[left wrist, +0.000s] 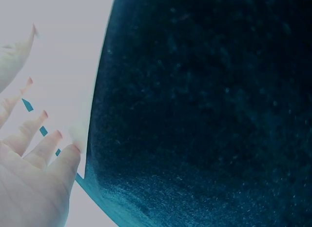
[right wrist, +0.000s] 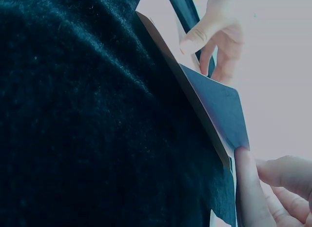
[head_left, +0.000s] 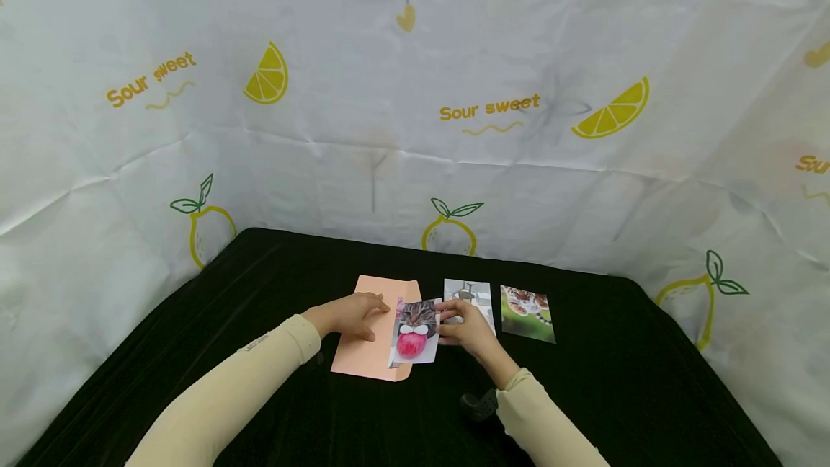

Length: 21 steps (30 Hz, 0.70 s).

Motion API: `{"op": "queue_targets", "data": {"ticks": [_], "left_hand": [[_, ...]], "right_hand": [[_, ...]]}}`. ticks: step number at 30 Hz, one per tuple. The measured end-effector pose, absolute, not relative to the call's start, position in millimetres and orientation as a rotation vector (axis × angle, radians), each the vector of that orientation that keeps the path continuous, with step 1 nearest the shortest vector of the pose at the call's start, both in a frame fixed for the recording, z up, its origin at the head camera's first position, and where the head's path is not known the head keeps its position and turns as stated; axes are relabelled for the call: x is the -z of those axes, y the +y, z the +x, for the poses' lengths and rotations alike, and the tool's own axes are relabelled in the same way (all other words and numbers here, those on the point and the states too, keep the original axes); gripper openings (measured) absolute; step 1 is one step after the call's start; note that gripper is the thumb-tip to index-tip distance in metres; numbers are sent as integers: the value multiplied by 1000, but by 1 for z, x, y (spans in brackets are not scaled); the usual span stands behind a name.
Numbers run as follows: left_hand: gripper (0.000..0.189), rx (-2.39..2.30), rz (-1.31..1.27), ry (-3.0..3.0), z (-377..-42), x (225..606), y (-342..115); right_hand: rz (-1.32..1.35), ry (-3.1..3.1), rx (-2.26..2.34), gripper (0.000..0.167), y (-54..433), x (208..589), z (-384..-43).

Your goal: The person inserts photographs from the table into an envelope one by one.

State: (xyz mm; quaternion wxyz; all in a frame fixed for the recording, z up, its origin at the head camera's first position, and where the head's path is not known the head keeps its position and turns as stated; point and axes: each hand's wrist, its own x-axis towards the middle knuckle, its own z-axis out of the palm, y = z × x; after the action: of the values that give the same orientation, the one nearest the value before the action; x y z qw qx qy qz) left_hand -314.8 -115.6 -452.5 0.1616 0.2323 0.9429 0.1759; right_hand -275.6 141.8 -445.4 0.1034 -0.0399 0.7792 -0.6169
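A peach envelope [head_left: 363,352] lies on the dark cloth, its flap to the right. My left hand [head_left: 350,314] rests on it with extended, spread fingers, which the left wrist view shows against the pale paper [left wrist: 68,46]. By its right edge, my right hand [head_left: 468,328] pinches a photo card [head_left: 413,337] with a cat and a pink ball. That card is tilted over the envelope's flap side; I cannot tell whether any of it is inside. In the right wrist view the card [right wrist: 219,105] stands angled between both hands, its picture hard to make out.
Behind my right hand lies a grey-white picture card [head_left: 476,292], partly covered by the hand. Farther right is a tiger photo card [head_left: 528,316]. A black rounded object [head_left: 478,406] sits by my right sleeve. A white lemon-print curtain [head_left: 363,92] surrounds the dark-covered table [head_left: 311,424].
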Motion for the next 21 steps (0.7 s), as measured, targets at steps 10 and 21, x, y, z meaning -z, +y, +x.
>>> {"op": "queue_targets", "data": {"ticks": [10,21], "left_hand": [[54,-496,673,2691,-315,452,-116],[54,-481,665,2689,-314,450,-115]], "right_hand": [[-146,2299,1798,39,138,451,-278],[-161,2277,1779,39,134,442,-276]]}}
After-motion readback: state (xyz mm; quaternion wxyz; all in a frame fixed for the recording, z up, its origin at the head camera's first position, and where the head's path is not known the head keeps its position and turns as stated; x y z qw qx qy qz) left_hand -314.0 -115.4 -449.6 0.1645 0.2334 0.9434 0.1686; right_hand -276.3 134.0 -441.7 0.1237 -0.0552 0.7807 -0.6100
